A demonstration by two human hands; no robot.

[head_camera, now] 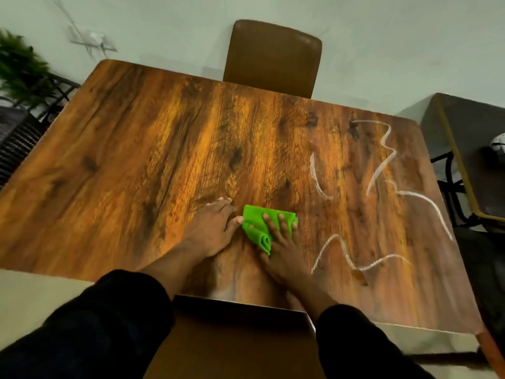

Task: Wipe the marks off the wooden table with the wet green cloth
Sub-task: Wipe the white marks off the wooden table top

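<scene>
Ok, status: wooden table [136, 160] has a square top with rounded corners and a glossy orange-brown surface with dark grain streaks and knots.

One green cloth [254, 218], bright lime, folded into a small pad with one edge rolled up at its near-left corner. It lies flat on the table near the front-centre edge, left of the marks and not touching them.

Right hand [284, 247] lies palm-down on the cloth, fingers straight and spread, pressing it onto the wood; no curl around it, so it's a flat press, not a clench. Left hand [210, 231] lies flat on the bare wood just left of the cloth, fingers extended and relaxed, holding nothing; its thumb tip is right at the cloth's left edge, and I can't tell whether they touch. Both arms are in black sleeves [95, 324].

Marks [382, 149]: white, chalky-looking, thin wavy and zigzag lines, all on the right half of the table. I count four separate strokes: one short curve, one tall zigzag, one long wave running toward the right edge, and one low zigzag near the front.

Two brown chairs: far chair [273, 56] with a smooth rounded backrest tucked against the far edge, and near chair [237, 337] with a flat back below the hands.

Side table [464, 138] stands to the right, dark top with a yellowish rim. One green plant [21, 64], blurred, sits at the far left. Wall socket [93, 39] with cables is on the pale wall.
</scene>
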